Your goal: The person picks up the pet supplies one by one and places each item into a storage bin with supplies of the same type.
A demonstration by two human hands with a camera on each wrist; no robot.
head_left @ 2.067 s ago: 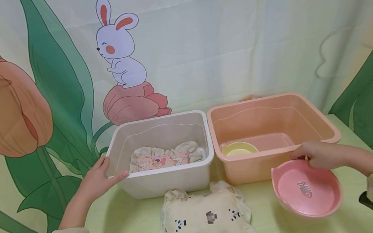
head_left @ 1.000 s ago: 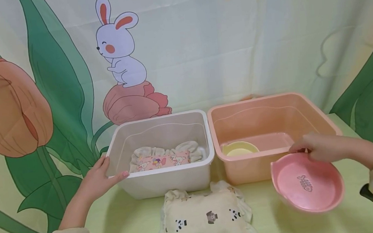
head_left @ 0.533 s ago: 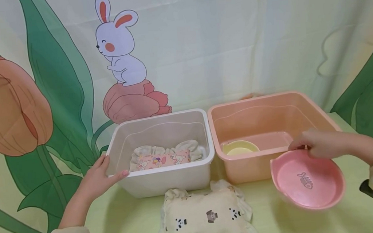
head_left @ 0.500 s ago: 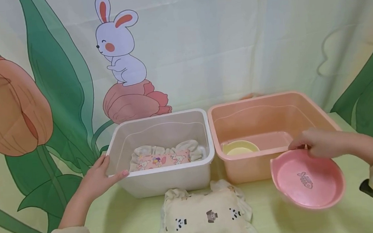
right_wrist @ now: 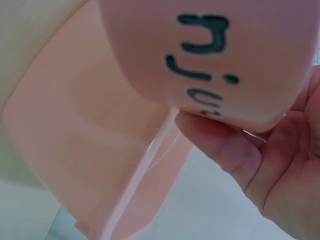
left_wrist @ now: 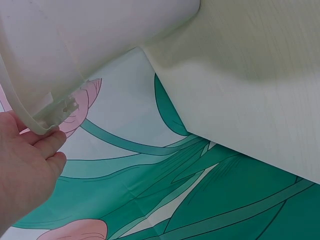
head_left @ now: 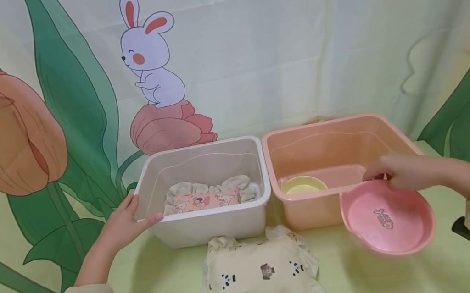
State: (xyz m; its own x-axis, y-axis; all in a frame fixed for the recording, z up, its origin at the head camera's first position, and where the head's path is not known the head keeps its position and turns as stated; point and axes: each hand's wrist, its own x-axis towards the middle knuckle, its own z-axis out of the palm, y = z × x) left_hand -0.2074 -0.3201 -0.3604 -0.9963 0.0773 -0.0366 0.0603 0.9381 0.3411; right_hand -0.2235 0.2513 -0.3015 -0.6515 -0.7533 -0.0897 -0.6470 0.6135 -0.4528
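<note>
My right hand [head_left: 400, 172] pinches the far rim of a pink bowl [head_left: 365, 219] with a fish-bone print inside. The bowl hangs tilted above the table, just in front of the peach bin [head_left: 314, 209]; dark lettering shows on its outside in the right wrist view. A pale yellow bowl [head_left: 304, 185] sits inside that bin at the left. My left hand [head_left: 121, 224] grips the left front corner of the white bin [head_left: 208, 229], with fingers curled under its rim [left_wrist: 26, 119] in the left wrist view. Inside the white bin lies a small pink rabbit-print pillow [head_left: 206, 201] with cream ruffles.
A cream pillow [head_left: 262, 282] with panda and dog prints lies on the pale green table [head_left: 159, 286] in front of the bins. The bins stand side by side, close to a printed curtain [head_left: 233, 73] with a rabbit and tulips.
My right hand has lifted the pink bowl slightly and brought it a little nearer the peach bin's front edge. The left hand stays at the white bin's corner.
</note>
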